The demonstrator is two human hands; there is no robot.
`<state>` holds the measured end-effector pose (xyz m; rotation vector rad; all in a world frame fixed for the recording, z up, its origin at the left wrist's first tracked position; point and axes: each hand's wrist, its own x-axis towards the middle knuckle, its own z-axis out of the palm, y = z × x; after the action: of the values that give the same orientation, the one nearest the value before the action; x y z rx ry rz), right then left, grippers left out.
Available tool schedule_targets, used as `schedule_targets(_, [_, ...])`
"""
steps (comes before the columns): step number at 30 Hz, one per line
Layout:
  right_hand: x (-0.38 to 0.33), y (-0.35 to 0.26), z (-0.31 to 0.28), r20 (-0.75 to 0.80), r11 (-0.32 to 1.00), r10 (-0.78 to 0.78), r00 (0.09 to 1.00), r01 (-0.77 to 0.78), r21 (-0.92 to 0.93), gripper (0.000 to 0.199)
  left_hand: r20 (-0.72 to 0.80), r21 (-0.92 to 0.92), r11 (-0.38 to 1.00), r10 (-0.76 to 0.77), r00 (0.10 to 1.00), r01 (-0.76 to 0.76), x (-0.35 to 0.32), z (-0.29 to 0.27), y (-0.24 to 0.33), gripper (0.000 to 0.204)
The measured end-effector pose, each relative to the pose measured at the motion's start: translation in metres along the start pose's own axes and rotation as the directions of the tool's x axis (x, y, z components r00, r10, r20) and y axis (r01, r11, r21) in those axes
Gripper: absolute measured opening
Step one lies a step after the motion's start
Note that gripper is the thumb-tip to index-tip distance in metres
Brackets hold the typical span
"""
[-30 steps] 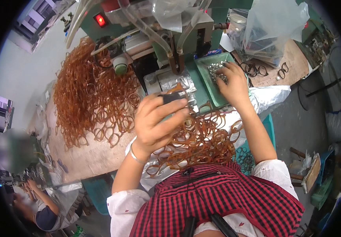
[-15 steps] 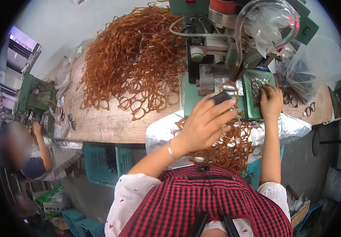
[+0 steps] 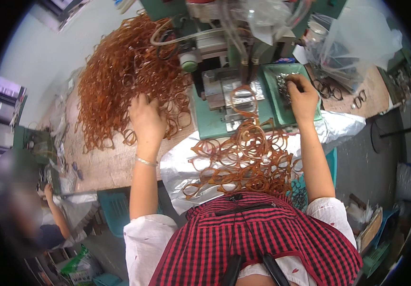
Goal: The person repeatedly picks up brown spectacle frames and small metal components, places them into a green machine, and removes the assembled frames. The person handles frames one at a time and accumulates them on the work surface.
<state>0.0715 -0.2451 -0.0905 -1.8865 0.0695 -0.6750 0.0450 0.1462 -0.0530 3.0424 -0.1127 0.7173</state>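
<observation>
The left hand (image 3: 146, 118) rests open, fingers spread, on the frame pile (image 3: 124, 81) lying directly ahead of it, while the right hand (image 3: 302, 97) pinches small metal parts (image 3: 283, 83) in the green tray (image 3: 281, 112).

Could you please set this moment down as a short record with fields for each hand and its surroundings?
Left hand: left hand rests, fingers spread, on the big heap of amber eyeglass frames on the wooden bench.
Right hand: right hand reaches into the green tray of small metal parts.
Between them: green machine with one frame on its plate.
Near the body: second pile of amber frames on silver sheet.
</observation>
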Motion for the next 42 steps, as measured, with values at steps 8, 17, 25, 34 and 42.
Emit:
schedule_targets(8, [-0.062,0.015,-0.091,-0.138,0.906,-0.093,0.986,0.026,-0.423,0.014,0.062,-0.288,0.937,-0.187,0.980,0.197,-0.035,0.066,-0.035,0.019])
schedule_targets(17, [-0.025,-0.075,-0.037,0.146,0.991,-0.131,0.981,0.128,0.032,0.015,0.360,-0.932,-0.211,-0.427,0.829,0.295,-0.011,0.021,-0.033,0.015])
schedule_targets(25, [-0.025,-0.098,0.041,0.126,0.935,-0.001,0.992,-0.043,0.352,0.046,0.458,-0.806,-0.557,-0.371,0.808,0.201,-0.041,0.032,0.014,0.015])
schedule_targets(34, [-0.027,-0.111,0.042,0.234,0.836,0.103,0.967,-0.212,0.505,0.057,-0.125,-0.841,-0.500,-0.195,0.973,-0.208,0.017,-0.101,0.085,0.019])
schedule_targets(42, [-0.053,-0.137,0.018,0.189,0.964,-0.232,0.954,0.199,0.175,0.048,-0.491,-0.867,0.047,0.077,0.868,-0.495,0.008,-0.074,0.104,0.012])
